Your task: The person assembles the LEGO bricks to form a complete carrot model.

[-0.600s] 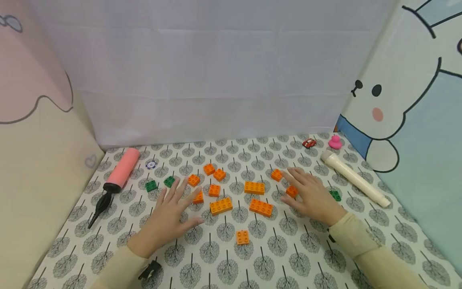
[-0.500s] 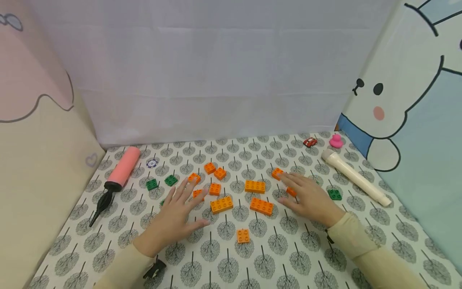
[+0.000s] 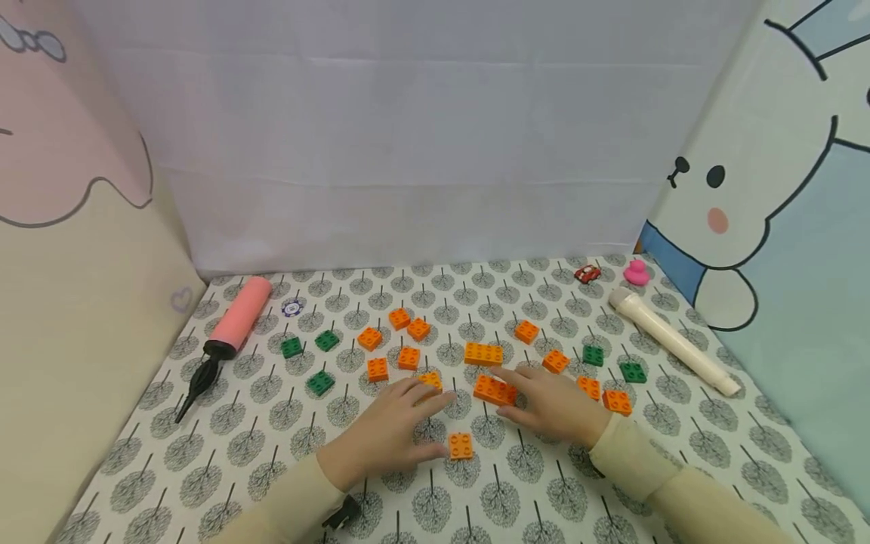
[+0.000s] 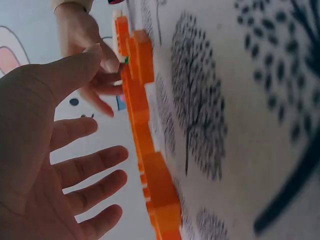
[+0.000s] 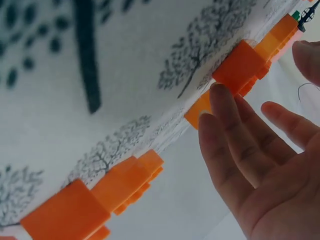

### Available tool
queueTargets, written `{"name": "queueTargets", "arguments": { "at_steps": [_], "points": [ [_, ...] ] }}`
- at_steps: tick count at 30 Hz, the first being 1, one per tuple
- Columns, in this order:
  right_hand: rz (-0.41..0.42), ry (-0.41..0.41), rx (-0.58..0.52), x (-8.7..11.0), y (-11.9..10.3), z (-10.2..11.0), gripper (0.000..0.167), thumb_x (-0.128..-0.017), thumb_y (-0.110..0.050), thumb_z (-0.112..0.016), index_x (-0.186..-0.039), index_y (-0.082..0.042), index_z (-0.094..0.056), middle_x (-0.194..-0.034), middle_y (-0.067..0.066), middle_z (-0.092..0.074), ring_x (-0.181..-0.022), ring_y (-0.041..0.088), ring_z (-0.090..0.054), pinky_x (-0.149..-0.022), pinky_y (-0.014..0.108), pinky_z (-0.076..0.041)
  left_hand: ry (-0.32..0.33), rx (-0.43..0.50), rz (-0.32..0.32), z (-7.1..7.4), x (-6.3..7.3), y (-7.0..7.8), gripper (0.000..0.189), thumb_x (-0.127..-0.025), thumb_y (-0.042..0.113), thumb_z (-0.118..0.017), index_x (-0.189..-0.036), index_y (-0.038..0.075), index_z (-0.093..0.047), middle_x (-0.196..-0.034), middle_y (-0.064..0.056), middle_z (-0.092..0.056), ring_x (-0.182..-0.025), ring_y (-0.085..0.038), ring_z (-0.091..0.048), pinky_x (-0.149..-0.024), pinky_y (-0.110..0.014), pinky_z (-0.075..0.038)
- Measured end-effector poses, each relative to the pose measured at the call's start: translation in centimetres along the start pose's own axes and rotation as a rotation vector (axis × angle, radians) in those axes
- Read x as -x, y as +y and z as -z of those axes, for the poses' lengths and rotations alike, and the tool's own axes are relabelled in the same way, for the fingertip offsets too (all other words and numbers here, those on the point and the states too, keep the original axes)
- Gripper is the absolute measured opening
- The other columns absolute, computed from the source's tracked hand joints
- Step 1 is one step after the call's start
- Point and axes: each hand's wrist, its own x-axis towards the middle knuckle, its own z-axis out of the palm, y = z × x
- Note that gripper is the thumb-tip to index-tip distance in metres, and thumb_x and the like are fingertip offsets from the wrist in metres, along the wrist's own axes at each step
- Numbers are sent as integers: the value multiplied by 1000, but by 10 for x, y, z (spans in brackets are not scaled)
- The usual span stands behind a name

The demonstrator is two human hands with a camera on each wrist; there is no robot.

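My left hand (image 3: 390, 431) is over the table with its fingers spread, partly covering a long yellow-orange brick (image 3: 430, 379). A small orange brick (image 3: 460, 446) lies just beyond its thumb. In the left wrist view the left palm (image 4: 30, 150) has nothing in it. My right hand (image 3: 553, 404) is beside a long orange brick (image 3: 494, 390), fingertips at its right end. The right wrist view shows those fingers extended close to the orange brick (image 5: 240, 67); whether they touch it I cannot tell. Another long yellow-orange brick (image 3: 483, 353) lies behind.
Small orange bricks (image 3: 408, 358) and green bricks (image 3: 320, 382) are scattered to both sides. A pink balloon pump (image 3: 239, 313) lies on the left, with a poker chip (image 3: 292, 307) nearby. At right are a white tube (image 3: 673, 341), a red toy car (image 3: 587, 273) and a pink duck (image 3: 637, 273).
Both hands have moved inward, the left one to the right and the right one to the left and nearer. Bricks that they covered on both sides now show.
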Motion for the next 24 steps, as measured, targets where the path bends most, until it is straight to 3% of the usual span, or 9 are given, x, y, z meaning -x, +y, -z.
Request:
{"name": "queueTargets", "arguments": {
  "at_steps": [7,15,24],
  "points": [
    [-36,-28,3,-3,-2,-6,56,-92,-40,-69,-142,-18,-56,-117,7,-67,-98,24,-66,-78,42,-57,-92,2,-8,-15,-7,9,59,-88,58,-66,-132,20,-64,-119,2,-63,-107,-16,-56,-96,-37,-49],
    [-21,-38,-3,-6,-1,-8,49,-92,-35,-70,-135,-14,-61,-111,5,-66,-93,20,-64,-75,39,-56,-96,-18,-28,-19,-11,11,44,-87,52,-71,-119,22,-70,-110,7,-65,-103,-12,-57,-93,-34,-50],
    [-8,-39,-55,-7,0,-5,46,-92,-31,-71,-133,-13,-63,-111,4,-66,-95,19,-63,-82,40,-56,-104,-49,-38,-19,-21,12,35,-87,47,-72,-111,21,-74,-102,8,-66,-93,-9,-56,-85,-28,-52]
  ]
}}
